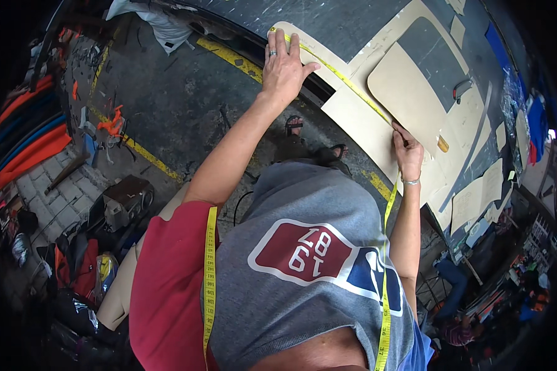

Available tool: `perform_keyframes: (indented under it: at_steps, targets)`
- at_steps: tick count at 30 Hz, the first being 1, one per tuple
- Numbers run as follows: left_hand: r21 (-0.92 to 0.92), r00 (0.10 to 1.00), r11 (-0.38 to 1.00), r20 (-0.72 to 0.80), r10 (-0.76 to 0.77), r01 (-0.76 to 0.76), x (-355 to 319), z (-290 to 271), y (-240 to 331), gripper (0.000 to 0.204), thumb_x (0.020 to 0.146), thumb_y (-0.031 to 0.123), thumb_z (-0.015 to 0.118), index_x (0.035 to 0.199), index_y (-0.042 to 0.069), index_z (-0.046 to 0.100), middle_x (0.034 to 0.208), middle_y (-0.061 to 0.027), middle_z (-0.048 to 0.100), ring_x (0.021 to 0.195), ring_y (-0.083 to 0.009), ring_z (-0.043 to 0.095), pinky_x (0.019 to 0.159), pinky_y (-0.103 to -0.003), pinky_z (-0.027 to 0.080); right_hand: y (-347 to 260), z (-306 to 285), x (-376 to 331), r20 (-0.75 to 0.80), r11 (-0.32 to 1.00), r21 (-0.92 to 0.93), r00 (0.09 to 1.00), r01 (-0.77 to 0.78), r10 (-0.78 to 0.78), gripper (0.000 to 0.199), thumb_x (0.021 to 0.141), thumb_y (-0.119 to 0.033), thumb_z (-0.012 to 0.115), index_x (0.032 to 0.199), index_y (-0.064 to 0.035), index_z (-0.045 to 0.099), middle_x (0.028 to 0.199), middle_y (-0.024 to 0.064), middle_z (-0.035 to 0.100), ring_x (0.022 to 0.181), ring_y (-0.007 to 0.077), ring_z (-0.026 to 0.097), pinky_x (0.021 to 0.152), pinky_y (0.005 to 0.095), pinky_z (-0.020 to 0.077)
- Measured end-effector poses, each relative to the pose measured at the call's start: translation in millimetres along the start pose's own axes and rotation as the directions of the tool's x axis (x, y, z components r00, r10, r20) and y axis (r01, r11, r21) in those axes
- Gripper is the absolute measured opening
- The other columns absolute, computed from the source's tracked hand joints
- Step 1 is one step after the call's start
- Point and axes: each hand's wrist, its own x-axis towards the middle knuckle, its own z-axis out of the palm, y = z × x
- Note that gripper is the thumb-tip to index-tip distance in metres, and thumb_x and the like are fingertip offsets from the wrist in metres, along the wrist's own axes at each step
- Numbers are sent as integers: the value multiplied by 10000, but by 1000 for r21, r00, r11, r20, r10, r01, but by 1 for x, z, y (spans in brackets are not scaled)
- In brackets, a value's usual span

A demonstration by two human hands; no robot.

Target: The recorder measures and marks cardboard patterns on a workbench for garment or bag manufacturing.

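A yellow tape measure [360,93] stretches across a long beige card pattern [356,120] at the table's near edge. My left hand [282,69] lies on the pattern's far left end, fingers stretched out, its fingertips by the tape's end. Farther right, my right hand [407,151] pinches the tape between thumb and fingers, low over the card. From there the tape drops past my right wrist and hangs around my neck, with its other end down my left side. A rounded card piece [405,80] lies just beyond the tape.
More card pieces [476,201] cover parts of the dark table [346,21]. A red-and-black handled tool [461,90] and a small yellow object [443,145] rest there. Orange and blue material [34,139] is stacked at left, near a dark boxy machine [129,199]. Scraps litter the floor.
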Motion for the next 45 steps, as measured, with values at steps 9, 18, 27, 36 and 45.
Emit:
perform_keyframes:
  at_steps: [9, 18, 27, 36, 45]
  targets:
    - [199, 998, 980, 66, -4, -9, 3, -5, -8, 652, 1004, 435, 462, 1445, -44, 432, 1513, -331, 326, 1430, -477, 283, 1152, -557, 286, -77, -76, -37, 282, 972, -219, 959, 82, -17, 712, 800, -416, 796, 1354, -31, 570, 1254, 204, 640, 1050, 255, 664, 873, 356, 525]
    - [145, 999, 989, 43, 11, -17, 5, 5, 13, 728, 1025, 517, 400, 1456, -69, 398, 1519, -342, 285, 1442, -481, 235, 1181, -524, 231, -201, -221, -143, 262, 306, 901, 175, 308, -949, 274, 918, -103, 669, 1188, -63, 692, 964, 91, 714, 660, 129, 670, 368, 167, 498]
    - [170, 999, 985, 43, 15, -22, 6, 5, -1, 660, 1043, 466, 388, 1446, -55, 420, 1504, -367, 313, 1433, -506, 248, 1184, -523, 225, -39, -372, -235, -474, -361, 780, 106, 512, -874, 262, 875, 28, 566, 1032, -79, 746, 1000, 3, 707, 959, 109, 672, 669, 232, 533]
    - [188, 983, 966, 83, 163, -176, 8, 20, -30, 540, 1076, 316, 291, 1371, -77, 514, 1513, -278, 385, 1411, -479, 276, 1199, -507, 167, 288, -356, -194, -603, -395, 613, 728, 685, 327, 224, 726, -191, 549, 547, -163, 417, 565, -31, 401, 582, 127, 451, 589, 338, 364]
    - [121, 989, 990, 131, 62, -78, 19, 21, -40, 706, 1059, 500, 326, 1447, -83, 408, 1515, -382, 278, 1453, -478, 210, 1201, -489, 176, 423, -298, -230, -206, 186, 978, 372, 90, 905, 439, 1068, -418, 381, 1020, -63, 635, 717, 90, 616, 596, 256, 595, 530, 368, 486]
